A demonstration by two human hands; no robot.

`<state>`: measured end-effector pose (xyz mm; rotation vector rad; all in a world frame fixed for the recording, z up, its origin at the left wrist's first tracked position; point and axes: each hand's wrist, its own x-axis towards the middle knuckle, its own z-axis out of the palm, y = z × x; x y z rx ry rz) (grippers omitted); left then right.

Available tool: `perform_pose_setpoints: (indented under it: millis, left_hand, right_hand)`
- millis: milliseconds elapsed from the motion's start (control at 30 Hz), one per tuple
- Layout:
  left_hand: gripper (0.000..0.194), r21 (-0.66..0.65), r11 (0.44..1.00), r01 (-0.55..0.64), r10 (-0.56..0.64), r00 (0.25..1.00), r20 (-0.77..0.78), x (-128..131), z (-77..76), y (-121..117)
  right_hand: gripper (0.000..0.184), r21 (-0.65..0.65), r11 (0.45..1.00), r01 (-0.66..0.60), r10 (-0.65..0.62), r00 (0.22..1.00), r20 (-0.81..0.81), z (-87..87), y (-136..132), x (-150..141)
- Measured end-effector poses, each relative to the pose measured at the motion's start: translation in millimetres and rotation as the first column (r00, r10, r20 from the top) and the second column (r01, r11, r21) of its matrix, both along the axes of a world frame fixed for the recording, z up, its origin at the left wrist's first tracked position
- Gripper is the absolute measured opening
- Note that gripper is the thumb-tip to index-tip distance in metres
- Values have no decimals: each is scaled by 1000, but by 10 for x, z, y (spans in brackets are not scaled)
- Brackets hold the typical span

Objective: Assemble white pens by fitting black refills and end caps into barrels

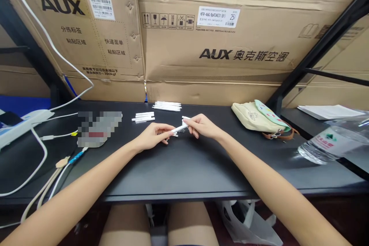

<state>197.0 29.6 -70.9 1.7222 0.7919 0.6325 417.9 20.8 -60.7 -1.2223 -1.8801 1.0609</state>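
Left hand [157,135] and right hand [200,126] both grip 1 white tube [180,127] above black worktop [173,169]. White pens [167,106] lie beyond; pouch [258,117] to right.

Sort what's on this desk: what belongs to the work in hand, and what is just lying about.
Seemingly in the work:
- slim white piece, held between left hand and right hand
- short white sticks
- longer white pens

Apparently just lying about:
- pouch
- water bottle
- papers
- power strip
- cables
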Motion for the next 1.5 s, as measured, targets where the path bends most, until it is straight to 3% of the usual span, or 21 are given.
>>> perform_pose_setpoints:
  millis: [67,167,300,433,533,633,700,767,833,933,1000,1133,1200,1367,1500]
  left_hand:
    - [39,-2,1000,0,0,1000,4,6,-1,-4]
    - [40,-28,999,-21,22,999,25,4,-8,4]
    - [41,-24,999,-31,32,999,34,-9,-10,17]
    - [42,-32,999,-40,41,999,34,-6,-3,12]
    - [41,-40,998,-53,54,998,35,-1,-6,13]
    - [40,7,999,-52,52,999,12,-6,-7,14]
    - [37,121,991,-65,67,998,-16,-15,1,6]
    - [33,312,946,-94,114,992,-48,-27,16,-8]
    - [26,506,853,-131,180,983,-47,-37,34,-24]
    - [18,647,739,-186,244,970,0,-44,51,-32]
    - [17,632,741,-227,277,961,20,-48,54,-23]
    - [22,474,839,-267,296,955,15,-59,49,8]
    - [22,454,853,-256,279,960,15,-65,49,6]
    - [21,571,769,-289,314,948,56,-49,62,-48]
    - [29,447,752,-484,455,872,179,-38,64,5]
  right_hand:
    - [59,3,1000,24,-24,1000,17,-15,1,-11]
    - [36,-2,999,-34,33,995,-93,-7,10,8]
    - [34,0,997,-82,82,989,-120,16,8,31]
    - [51,-13,999,-34,34,999,-5,4,-7,-1]
    - [37,-8,999,-50,50,995,-82,0,-10,-14]
    - [35,-17,996,-87,83,981,-175,-4,-12,-25]
    - [36,-31,997,-71,64,980,-187,-22,-15,-54]
    - [42,-50,999,-18,8,981,-193,-56,-19,-102]
    - [47,-67,997,45,-58,976,-209,-96,-21,-157]
    - [52,-83,991,106,-123,962,-243,-127,-26,-211]
    - [50,-95,989,115,-137,953,-272,-116,-34,-215]
    - [38,-65,996,68,-87,933,-349,-58,-56,-186]
    - [36,-61,997,57,-76,921,-381,-48,-60,-186]
    - [35,-169,979,117,-187,849,-495,-90,-53,-272]
    - [34,-17,972,234,-205,811,-548,-113,-104,-357]
